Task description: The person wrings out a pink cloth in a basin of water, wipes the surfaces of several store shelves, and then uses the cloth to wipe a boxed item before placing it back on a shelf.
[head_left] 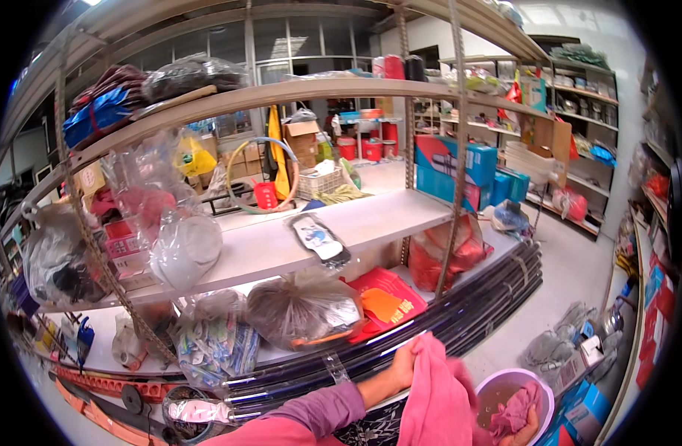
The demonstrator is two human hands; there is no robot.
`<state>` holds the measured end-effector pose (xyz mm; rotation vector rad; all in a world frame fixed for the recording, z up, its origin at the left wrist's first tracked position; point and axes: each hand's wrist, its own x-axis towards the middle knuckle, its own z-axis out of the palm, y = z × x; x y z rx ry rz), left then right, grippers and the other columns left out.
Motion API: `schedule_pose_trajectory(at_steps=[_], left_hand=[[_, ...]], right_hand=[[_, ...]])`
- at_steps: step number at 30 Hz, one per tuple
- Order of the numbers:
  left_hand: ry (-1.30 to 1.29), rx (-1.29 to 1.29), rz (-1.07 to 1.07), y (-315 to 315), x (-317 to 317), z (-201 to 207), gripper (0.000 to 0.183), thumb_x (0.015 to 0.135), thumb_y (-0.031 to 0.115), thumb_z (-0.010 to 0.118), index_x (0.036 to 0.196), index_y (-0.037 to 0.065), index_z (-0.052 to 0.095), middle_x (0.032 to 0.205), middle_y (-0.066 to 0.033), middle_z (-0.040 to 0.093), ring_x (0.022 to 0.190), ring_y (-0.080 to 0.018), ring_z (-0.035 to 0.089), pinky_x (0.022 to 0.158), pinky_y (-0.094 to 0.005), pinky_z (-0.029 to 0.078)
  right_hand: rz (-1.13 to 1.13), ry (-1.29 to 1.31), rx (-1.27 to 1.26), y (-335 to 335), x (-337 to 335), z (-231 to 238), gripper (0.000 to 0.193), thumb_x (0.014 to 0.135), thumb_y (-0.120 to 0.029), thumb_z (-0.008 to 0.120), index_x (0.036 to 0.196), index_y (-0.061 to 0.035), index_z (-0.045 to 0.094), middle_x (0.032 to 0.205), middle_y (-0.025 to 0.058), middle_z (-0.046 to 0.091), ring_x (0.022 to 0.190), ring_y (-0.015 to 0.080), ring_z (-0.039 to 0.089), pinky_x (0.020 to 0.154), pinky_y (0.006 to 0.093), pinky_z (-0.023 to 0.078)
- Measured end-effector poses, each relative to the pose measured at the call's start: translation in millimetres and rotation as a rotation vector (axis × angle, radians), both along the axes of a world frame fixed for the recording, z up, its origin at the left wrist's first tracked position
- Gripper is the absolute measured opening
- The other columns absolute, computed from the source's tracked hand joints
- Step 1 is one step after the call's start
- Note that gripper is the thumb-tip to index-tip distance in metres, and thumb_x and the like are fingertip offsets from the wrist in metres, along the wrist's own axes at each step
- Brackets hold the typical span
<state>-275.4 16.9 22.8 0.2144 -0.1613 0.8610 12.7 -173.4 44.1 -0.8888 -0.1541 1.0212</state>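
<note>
Gripping a pink cloth [436, 390] near its top, our left hand [405, 366] is closed, and the cloth hangs in loose folds just to the left of a pale purple basin [549, 405]. Our right hand [532, 429], which we see only partly at the lower edge, is closed on a pink rag [516, 410] inside this basin, beside brownish water [491, 399]. Whether the cloth and the rag make one piece, we cannot tell. On our left arm we see a purple cuff [337, 409]. Beyond the hands, a bundle of long dark tubes [497, 286] lies along the front of the rack. Behind the tubes, on the lowest shelf, we find a grey bag [304, 308], a flat red thing [378, 286] with an orange piece [385, 305] on it, and a red bag [445, 256]. On the shelf above lie a flat packet [318, 239] and, more to the left, a clear bag [185, 253]; blue boxes [471, 167] stand at its right end. To the right of the basin we notice a blue box [587, 409] on the floor. Farther back, through the rack, we see a hoop [230, 178] and red buckets [371, 151].
</note>
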Motion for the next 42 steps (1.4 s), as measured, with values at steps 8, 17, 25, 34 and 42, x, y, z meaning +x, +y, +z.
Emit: schedule_pose_trajectory(at_steps=[8,17,25,34,42], left_hand=[[0.241,-0.252,0.122,-7.3,11.4,82.6,0.027,0.092,0.040,0.047,0.097,0.017,0.061,0.091,-0.0088,0.064,0.086,-0.0266,0.060,0.083,-0.0449,0.048],[1.627,0.096,0.522,-44.1,-144.0,32.9,0.041,0.087,0.039,0.059,0.113,0.007,0.057,0.112,-0.0081,0.062,0.096,-0.0210,0.058,0.078,-0.0321,0.043],[0.305,1.598,-0.518,-168.9,-100.5,234.2,0.036,0.089,0.006,0.060,0.122,-0.008,0.053,0.118,-0.0288,0.054,0.105,-0.0366,0.056,0.088,-0.0412,0.047],[0.665,1.404,0.808,-168.8,-141.3,258.3,0.008,0.075,0.020,0.075,0.081,0.023,0.074,0.086,0.0003,0.041,0.077,-0.0152,0.042,0.055,-0.0229,0.036],[0.292,1.259,0.518,-215.2,-118.6,211.9,0.016,0.079,0.020,0.072,0.093,0.028,0.069,0.087,0.0015,0.041,0.085,-0.0135,0.036,0.062,-0.0227,0.039]], right_hand=[[0.174,0.052,0.106,10.8,44.7,-36.5,0.055,0.086,-0.034,0.056,0.132,-0.0047,0.045,0.124,0.0150,0.054,0.106,0.0351,0.055,0.083,0.0495,0.049],[-0.021,0.079,0.110,-40.1,11.0,-1.2,0.050,0.090,-0.029,0.049,0.132,-0.0009,0.043,0.128,0.0163,0.053,0.111,0.0367,0.055,0.085,0.0572,0.049],[-0.069,0.044,0.246,-21.7,-1.3,-3.0,0.043,0.090,-0.020,0.050,0.129,-0.0003,0.046,0.126,0.0171,0.054,0.113,0.0363,0.055,0.090,0.0614,0.046],[-0.108,0.087,0.226,-26.6,-11.5,11.6,0.040,0.090,-0.012,0.048,0.127,0.0025,0.046,0.125,0.0185,0.053,0.113,0.0353,0.055,0.086,0.0582,0.051],[-0.246,0.029,0.164,-45.5,3.3,0.7,0.041,0.090,-0.011,0.050,0.129,0.0020,0.045,0.127,0.0173,0.052,0.115,0.0326,0.054,0.087,0.0573,0.050]])
